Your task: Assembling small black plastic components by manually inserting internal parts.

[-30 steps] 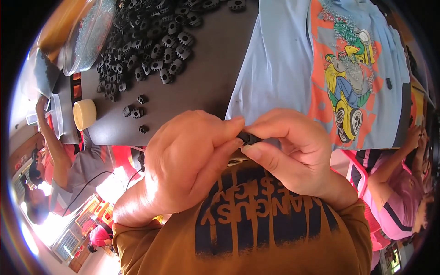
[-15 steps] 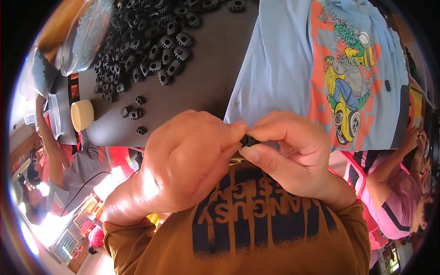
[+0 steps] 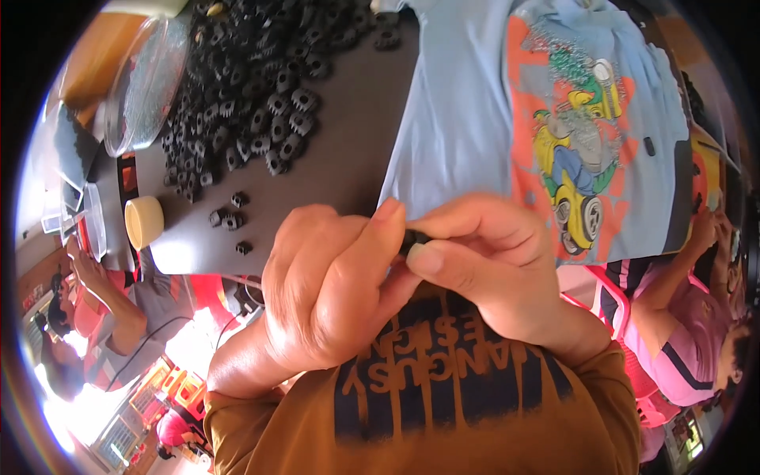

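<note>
A dark table point(image 3: 352, 119) spreads in front of the person. A light-blue printed shirt point(image 3: 455, 119) covers much of its right half, reaching the near edge. A heap of black toothed parts point(image 3: 245, 87) fills its far left portion. At the near edge, the left hand point(image 3: 340, 277) is curled, fingertips up against the right hand's; whether it grips anything I cannot tell. The right hand point(image 3: 495, 269) is pinched nearly closed, thumb and forefinger on a small black piece point(image 3: 412, 239), partly hidden, just before the near edge. A clear dish point(image 3: 146, 87) stands by the left edge, a cream cup point(image 3: 145, 222) near the near left corner. Four loose toothed pieces point(image 3: 231, 222) lie between heap and near edge.
</note>
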Demonstrator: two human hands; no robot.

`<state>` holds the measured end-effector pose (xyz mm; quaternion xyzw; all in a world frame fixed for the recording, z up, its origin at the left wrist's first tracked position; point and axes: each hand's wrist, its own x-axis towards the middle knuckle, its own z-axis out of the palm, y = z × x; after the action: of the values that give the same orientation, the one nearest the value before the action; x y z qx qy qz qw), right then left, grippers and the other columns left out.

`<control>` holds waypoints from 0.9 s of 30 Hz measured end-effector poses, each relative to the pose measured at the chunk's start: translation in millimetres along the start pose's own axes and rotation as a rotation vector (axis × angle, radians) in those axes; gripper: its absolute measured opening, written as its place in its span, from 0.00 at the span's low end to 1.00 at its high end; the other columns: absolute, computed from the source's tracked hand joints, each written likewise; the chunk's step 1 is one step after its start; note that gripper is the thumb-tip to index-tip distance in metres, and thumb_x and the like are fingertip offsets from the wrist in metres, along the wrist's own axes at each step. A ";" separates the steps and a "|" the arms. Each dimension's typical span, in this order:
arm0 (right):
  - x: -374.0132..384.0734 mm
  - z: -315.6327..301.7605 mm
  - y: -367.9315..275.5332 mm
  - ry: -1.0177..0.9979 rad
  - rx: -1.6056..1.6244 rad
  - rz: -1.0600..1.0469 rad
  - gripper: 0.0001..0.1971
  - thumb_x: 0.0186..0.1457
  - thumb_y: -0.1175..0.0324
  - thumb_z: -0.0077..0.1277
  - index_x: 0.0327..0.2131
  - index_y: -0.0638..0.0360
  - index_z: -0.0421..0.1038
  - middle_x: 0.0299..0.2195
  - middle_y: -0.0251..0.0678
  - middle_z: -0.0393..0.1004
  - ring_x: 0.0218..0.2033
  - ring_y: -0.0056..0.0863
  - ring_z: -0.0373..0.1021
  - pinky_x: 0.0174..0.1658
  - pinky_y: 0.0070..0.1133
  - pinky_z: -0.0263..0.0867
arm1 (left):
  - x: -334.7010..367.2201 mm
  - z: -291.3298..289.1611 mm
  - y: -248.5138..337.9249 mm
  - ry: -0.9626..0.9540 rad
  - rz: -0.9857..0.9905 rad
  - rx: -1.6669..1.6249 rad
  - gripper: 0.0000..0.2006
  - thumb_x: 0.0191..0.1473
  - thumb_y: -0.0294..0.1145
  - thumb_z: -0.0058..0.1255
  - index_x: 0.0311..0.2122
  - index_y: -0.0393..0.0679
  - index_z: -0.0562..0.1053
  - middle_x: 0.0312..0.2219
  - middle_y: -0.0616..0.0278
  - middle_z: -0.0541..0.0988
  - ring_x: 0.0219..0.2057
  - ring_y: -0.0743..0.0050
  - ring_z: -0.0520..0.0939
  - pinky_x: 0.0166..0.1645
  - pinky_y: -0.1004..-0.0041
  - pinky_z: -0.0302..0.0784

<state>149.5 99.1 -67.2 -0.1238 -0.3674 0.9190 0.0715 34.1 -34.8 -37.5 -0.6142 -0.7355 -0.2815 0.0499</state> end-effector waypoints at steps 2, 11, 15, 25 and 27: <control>0.6 8.3 1.1 0.020 0.122 -0.030 0.05 0.56 0.76 0.49 0.36 0.68 0.70 0.28 0.31 0.74 0.29 0.11 0.68 0.30 0.10 0.62 | 5.8 5.8 -1.5 0.115 0.107 0.081 0.14 0.42 0.24 0.59 0.36 0.32 0.72 0.24 0.61 0.72 0.19 0.70 0.72 0.24 0.70 0.71; -0.5 -0.6 4.4 -0.051 0.207 0.081 0.07 0.56 0.78 0.47 0.40 0.67 0.68 0.35 0.34 0.73 0.37 0.16 0.70 0.39 0.13 0.66 | 8.2 4.0 2.3 0.059 0.059 0.029 0.22 0.35 0.23 0.60 0.40 0.31 0.70 0.23 0.61 0.71 0.20 0.66 0.72 0.27 0.66 0.67; -4.8 0.7 -33.2 0.000 -0.108 -0.061 0.08 0.54 0.79 0.50 0.39 0.66 0.69 0.34 0.33 0.73 0.36 0.15 0.70 0.38 0.13 0.66 | 12.7 1.5 7.8 0.077 -0.009 -0.138 0.32 0.35 0.24 0.60 0.49 0.29 0.64 0.25 0.62 0.73 0.23 0.66 0.72 0.35 0.63 0.67; 146.8 -111.0 -280.6 0.570 -1.136 -0.933 0.14 0.48 0.67 0.57 0.36 0.66 0.72 0.28 0.33 0.75 0.31 0.17 0.69 0.37 0.15 0.65 | -9.6 1.7 7.3 0.016 -0.123 -0.146 0.20 0.35 0.20 0.58 0.40 0.36 0.73 0.28 0.61 0.75 0.27 0.64 0.73 0.38 0.63 0.69; 166.7 -140.9 -315.9 0.632 -1.232 -0.950 0.15 0.48 0.66 0.57 0.38 0.66 0.72 0.30 0.35 0.76 0.32 0.18 0.70 0.37 0.15 0.65 | -14.9 5.7 9.3 0.002 -0.127 -0.156 0.19 0.35 0.21 0.59 0.39 0.37 0.74 0.28 0.62 0.75 0.28 0.65 0.73 0.39 0.64 0.69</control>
<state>41.8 456.2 24.0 -0.2243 -0.7793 0.3483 0.4701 48.0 -44.3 -45.3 -0.5680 -0.7488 -0.3412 -0.0152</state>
